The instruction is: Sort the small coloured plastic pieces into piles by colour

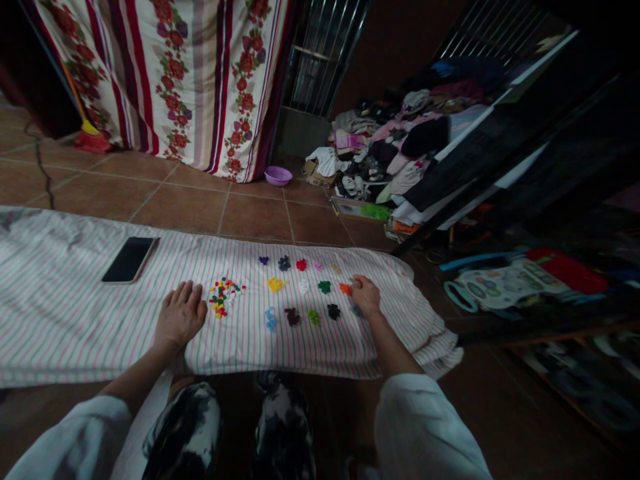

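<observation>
Over a dozen small single-coloured piles [313, 317] of tiny pieces lie in three rows at the centre of the frame, on a cloth-covered worktop [75, 320] with thin stripes. Just left of them is a mixed pile [220, 298] of red, yellow, green and white pieces. The left hand [183, 312] rests open, palm down, beside that pile. The right hand [367, 295] has its fingers curled at the orange pile [345, 289], at the right end of the middle row; whether it grips a piece cannot be told. It partly hides a grey pile [356, 311] below. A phone [131, 260] with a dark screen lies left of centre, well apart from the pieces. Across the upper left hangs a flowered, striped curtain [200, 87], with a red and yellow broom [93, 139] at its foot. A purple bowl [278, 176] stands on the tiled floor [255, 212] at upper centre, near a big heap of clothes [395, 147] at upper right. At right lies a toy [510, 280], the markings on its pale panel too blurred to read.
</observation>
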`<state>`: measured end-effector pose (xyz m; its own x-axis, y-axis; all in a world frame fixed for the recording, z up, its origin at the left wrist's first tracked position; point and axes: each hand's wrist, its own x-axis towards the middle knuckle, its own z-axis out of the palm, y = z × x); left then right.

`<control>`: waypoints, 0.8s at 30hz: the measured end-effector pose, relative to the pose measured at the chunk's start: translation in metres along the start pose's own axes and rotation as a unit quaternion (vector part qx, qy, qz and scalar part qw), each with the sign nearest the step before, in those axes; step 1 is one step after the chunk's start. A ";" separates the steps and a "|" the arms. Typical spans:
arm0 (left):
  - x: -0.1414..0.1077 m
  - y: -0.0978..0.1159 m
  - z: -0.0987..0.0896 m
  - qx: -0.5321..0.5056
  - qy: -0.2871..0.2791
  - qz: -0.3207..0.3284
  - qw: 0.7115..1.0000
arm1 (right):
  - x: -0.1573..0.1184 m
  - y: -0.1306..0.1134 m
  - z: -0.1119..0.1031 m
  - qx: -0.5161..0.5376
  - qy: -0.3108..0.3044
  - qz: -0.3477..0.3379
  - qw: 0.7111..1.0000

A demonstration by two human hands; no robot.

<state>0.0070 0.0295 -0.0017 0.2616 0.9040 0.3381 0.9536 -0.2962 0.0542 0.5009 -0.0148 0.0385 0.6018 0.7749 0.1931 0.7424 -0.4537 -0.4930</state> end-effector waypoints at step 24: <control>0.002 0.001 -0.003 -0.052 -0.014 -0.018 0.998 | -0.174 -0.205 0.105 0.195 -0.195 -0.340 0.899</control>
<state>0.0082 0.0299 0.0020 0.2336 0.9224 0.3075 0.9418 -0.2933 0.1642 0.2136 -0.0104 0.0169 -0.1573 0.9449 0.2870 0.6948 0.3124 -0.6478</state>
